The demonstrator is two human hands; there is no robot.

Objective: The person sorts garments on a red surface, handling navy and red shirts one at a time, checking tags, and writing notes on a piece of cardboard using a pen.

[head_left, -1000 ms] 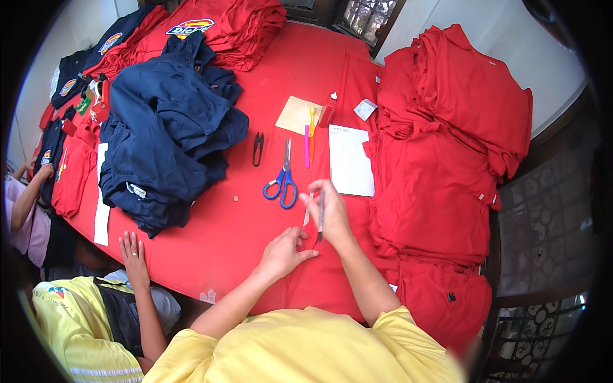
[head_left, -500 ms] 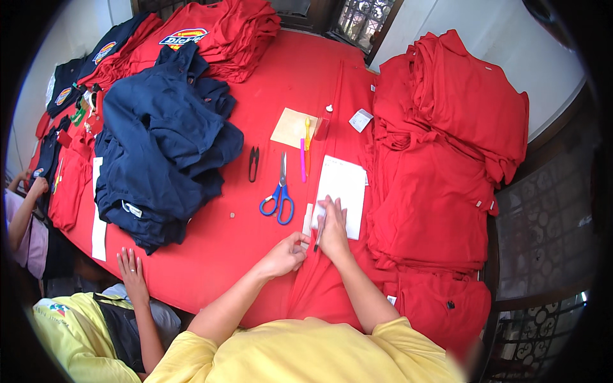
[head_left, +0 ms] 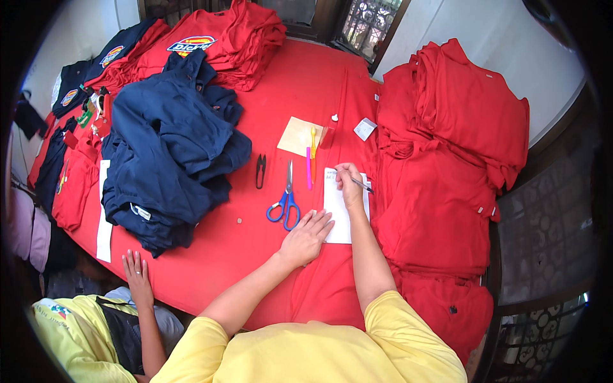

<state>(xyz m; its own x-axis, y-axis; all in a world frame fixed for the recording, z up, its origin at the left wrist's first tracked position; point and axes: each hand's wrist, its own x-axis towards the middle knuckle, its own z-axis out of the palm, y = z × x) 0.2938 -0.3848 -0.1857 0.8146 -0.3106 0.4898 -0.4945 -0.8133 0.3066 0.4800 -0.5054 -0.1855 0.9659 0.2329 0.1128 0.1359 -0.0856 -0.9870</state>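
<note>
My right hand [head_left: 348,187] grips a dark pen [head_left: 363,185] over the upper part of a white sheet of paper [head_left: 337,225]. A few handwritten marks show at the top of that sheet. Palm down, my left hand [head_left: 308,239] lies flat at the paper's lower left edge, fingers stretched out and holding nothing. Just beyond it are blue-handled scissors [head_left: 284,207], with black thread snips [head_left: 260,171] to their left. A pink stick-like tool [head_left: 309,169] and a yellow-and-orange one [head_left: 313,150] lie past the paper, by a tan paper square [head_left: 295,135].
Folded red garments [head_left: 440,210] are piled high on the right. A heap of navy garments [head_left: 169,153] covers the left, with more red shirts [head_left: 223,45] behind it. Another person's hand [head_left: 136,274] rests on the red-covered table [head_left: 217,274] at the near left.
My right hand has moved up the paper and now holds the pen in a writing grip. My left hand has gone from curled fingers beside the pen to lying flat at the paper.
</note>
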